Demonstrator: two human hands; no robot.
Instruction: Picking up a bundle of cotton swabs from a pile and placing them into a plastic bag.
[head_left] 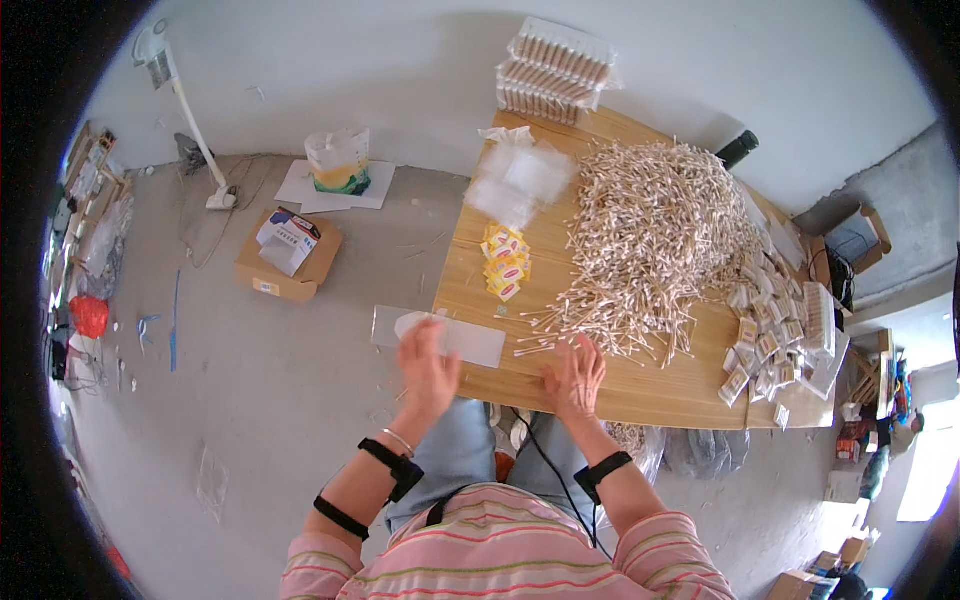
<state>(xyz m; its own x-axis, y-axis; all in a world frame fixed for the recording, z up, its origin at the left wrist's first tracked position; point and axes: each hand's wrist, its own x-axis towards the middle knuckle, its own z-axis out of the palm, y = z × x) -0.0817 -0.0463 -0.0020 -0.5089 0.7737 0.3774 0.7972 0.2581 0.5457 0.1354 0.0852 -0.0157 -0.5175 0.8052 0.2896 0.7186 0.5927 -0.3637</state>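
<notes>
My left hand (430, 372) is over a white rectangular sheet (478, 343) at the table's front left corner, fingers bent and thumb apart. Beside its fingertips lies a small whitish piece (409, 322), perhaps a plastic bag; whether they touch it I cannot tell. My right hand (574, 382) rests at the front edge, fingers and thumb apart. Its fingertips reach the near fringe of a large heap of cotton swabs (660, 230). Yellow-and-white printed cards (506, 262) lie left of the heap, with clear plastic bags (522, 180) behind them.
Small packs of swabs (765, 330) are piled at the table's right end. Stacked bundles of packed swabs (556, 70) stand at the back, and a dark bottle (738, 149) lies behind the heap. An open cardboard box (290, 265) sits on the floor to the left.
</notes>
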